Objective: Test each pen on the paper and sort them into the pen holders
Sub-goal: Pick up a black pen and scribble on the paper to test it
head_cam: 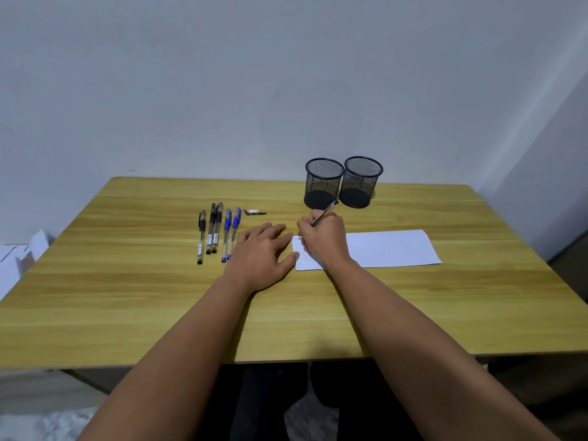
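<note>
Two hands work at the near edge of the sheet: my left hand (261, 253) lies flat, fingers spread, touching the paper (391, 249) at its left end, while my right hand (323, 238) pinches a pen (324, 213), tip on the corner. Testing is under way, I judge. Five pens (218, 232) wait beside, a loose cap (254, 212) beyond them. Next I'd lift toward the two holders (343, 183) behind.

- The right hand (323, 240) covers the near left part of the paper (391, 248) and most of the pen (324, 214) it grips.
- The marks at the pen's tip are too small to read.
- The small dark piece (254, 212) beside the pens, perhaps a cap, is unclear.
- White objects (19, 259) are cut off at the left edge.
</note>
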### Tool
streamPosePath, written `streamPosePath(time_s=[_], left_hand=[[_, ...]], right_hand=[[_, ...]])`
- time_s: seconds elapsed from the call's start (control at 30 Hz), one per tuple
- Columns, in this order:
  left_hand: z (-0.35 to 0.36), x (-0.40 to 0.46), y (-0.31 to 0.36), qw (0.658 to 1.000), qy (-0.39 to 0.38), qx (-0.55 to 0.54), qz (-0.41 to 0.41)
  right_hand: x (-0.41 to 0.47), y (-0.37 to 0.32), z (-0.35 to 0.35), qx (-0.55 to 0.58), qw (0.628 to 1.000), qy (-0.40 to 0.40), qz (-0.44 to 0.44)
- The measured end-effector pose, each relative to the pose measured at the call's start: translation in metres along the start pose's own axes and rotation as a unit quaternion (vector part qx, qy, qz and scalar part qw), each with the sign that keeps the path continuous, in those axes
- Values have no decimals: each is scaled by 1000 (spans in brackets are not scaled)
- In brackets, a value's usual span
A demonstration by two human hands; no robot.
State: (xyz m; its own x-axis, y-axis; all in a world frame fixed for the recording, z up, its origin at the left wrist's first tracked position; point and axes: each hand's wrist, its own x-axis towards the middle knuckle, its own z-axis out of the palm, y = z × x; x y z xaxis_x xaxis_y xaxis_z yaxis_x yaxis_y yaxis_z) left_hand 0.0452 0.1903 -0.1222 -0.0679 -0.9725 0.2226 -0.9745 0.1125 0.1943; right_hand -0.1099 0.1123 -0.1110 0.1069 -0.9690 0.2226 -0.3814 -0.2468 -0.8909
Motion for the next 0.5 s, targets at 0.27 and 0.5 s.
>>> streamPosePath(time_s=[0.27, 0.5], left_hand=[[-1, -1, 0, 1000, 8, -6, 0], [0, -1, 0, 1000, 7, -3, 3]], right_hand=[[2, 2, 2, -6, 1000, 4, -21], [1, 2, 1, -2, 1000, 16, -15]])
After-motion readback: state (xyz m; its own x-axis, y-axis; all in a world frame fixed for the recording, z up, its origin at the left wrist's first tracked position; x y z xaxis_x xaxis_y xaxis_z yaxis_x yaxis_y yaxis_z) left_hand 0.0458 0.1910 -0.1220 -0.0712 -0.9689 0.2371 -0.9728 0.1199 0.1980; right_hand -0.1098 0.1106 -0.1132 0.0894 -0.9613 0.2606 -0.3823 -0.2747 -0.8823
